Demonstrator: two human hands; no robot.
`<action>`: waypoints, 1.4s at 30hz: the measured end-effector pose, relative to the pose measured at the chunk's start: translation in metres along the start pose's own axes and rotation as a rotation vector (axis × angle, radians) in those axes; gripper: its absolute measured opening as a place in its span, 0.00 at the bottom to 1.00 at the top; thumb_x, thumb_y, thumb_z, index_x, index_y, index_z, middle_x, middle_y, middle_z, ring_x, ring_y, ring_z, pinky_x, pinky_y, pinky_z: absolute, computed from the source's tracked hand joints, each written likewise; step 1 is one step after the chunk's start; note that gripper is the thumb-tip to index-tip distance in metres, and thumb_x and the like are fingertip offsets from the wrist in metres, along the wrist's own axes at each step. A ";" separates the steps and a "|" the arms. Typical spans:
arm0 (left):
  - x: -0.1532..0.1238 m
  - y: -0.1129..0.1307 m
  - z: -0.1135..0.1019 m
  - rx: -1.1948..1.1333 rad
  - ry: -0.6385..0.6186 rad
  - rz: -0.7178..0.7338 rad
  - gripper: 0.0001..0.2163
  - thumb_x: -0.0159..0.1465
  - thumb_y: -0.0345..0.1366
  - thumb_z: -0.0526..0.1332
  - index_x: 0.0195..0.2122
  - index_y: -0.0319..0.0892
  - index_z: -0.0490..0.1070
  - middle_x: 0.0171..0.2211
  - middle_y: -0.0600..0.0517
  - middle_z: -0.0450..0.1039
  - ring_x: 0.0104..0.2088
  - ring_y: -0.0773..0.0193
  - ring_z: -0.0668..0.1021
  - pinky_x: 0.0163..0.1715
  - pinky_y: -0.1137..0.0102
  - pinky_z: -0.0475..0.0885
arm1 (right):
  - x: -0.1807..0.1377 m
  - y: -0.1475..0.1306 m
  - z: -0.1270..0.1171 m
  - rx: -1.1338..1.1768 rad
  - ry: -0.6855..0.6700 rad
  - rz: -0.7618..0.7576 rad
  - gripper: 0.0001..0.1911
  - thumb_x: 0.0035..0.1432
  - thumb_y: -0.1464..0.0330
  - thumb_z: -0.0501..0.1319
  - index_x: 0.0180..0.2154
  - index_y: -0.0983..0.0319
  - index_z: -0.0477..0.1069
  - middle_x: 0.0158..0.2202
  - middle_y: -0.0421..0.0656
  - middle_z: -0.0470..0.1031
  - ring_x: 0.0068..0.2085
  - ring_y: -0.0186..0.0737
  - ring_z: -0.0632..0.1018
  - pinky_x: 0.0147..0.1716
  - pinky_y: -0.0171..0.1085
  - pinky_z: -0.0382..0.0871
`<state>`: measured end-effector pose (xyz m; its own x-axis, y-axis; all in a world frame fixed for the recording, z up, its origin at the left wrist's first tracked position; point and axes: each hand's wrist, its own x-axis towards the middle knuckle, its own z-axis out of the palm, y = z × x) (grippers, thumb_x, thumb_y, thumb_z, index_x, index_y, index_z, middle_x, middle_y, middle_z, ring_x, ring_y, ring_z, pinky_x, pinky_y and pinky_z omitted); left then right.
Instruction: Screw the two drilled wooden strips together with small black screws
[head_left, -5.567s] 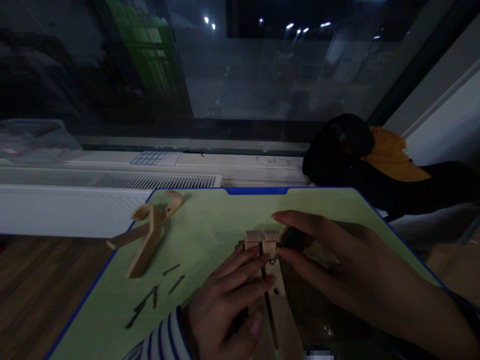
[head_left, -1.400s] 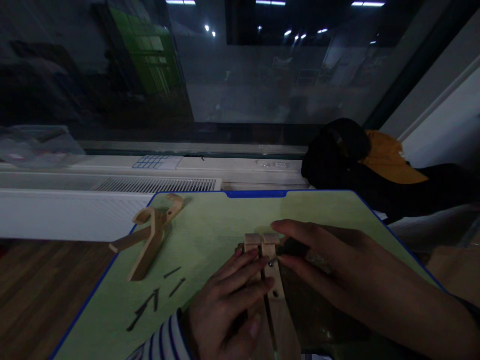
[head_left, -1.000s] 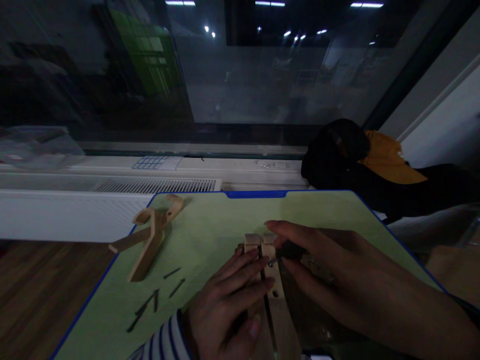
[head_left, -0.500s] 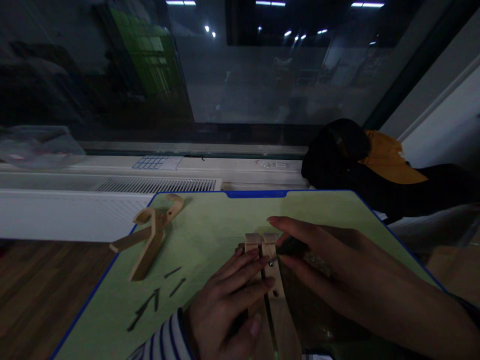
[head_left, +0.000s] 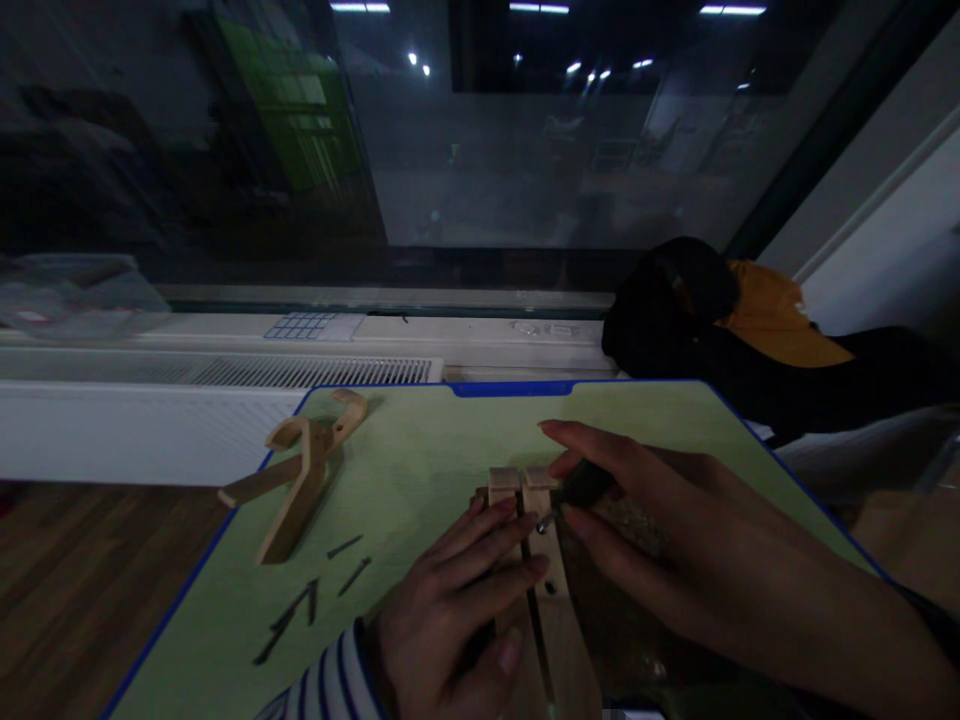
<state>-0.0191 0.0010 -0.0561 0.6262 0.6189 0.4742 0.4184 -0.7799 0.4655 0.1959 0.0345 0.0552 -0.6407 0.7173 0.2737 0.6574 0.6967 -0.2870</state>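
Observation:
Two light wooden pieces point(head_left: 566, 625) lie side by side on the table, a narrow gap between them. My left hand point(head_left: 457, 585) rests across them, fingers stretched out and pressed flat on the wood. In my right hand point(head_left: 660, 510), a screwdriver with a dark handle point(head_left: 589, 484) is pinched between thumb and fingers. Its metal shaft slants down to a shiny screw head point(head_left: 541, 526) in the right-hand piece, close to my left fingertips. A dark hole point(head_left: 550, 588) shows nearer me in the same piece. The handle is partly hidden by my fingers.
A wooden assembly with hooked ends point(head_left: 311, 470) stands at the table's left edge. Several dark screws point(head_left: 307, 600) lie left of my left hand. Beyond the blue-edged table point(head_left: 420, 430) are a radiator point(head_left: 150, 425), a window sill, and a black and orange cap point(head_left: 780, 315).
The screwdriver's dark handle shows more between my right fingers, and its shaft slants more steeply. My right index finger has risen slightly. The left hand and the wood have stayed put.

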 end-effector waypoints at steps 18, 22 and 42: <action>0.001 -0.003 0.000 0.017 0.025 0.056 0.23 0.59 0.34 0.51 0.57 0.39 0.61 0.61 0.44 0.56 0.61 0.52 0.58 0.56 0.51 0.59 | 0.003 0.003 0.006 -0.054 0.091 -0.029 0.25 0.61 0.65 0.54 0.59 0.59 0.53 0.43 0.45 0.76 0.37 0.41 0.79 0.34 0.38 0.74; 0.000 -0.001 0.000 0.008 0.045 0.035 0.22 0.61 0.35 0.50 0.57 0.39 0.61 0.61 0.45 0.57 0.61 0.53 0.58 0.57 0.52 0.58 | 0.004 0.002 0.007 -0.071 0.071 -0.050 0.24 0.61 0.65 0.54 0.58 0.60 0.55 0.43 0.46 0.76 0.38 0.42 0.78 0.35 0.39 0.74; 0.001 0.002 -0.001 -0.006 0.003 -0.013 0.20 0.63 0.37 0.50 0.56 0.40 0.62 0.61 0.46 0.57 0.62 0.54 0.56 0.59 0.53 0.55 | 0.000 0.002 0.003 -0.069 0.070 -0.071 0.24 0.62 0.68 0.51 0.59 0.60 0.54 0.48 0.47 0.74 0.38 0.40 0.79 0.34 0.36 0.74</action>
<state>-0.0183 0.0002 -0.0541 0.6190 0.6290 0.4703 0.4223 -0.7715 0.4759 0.1958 0.0358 0.0519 -0.6588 0.6634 0.3549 0.6389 0.7424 -0.2016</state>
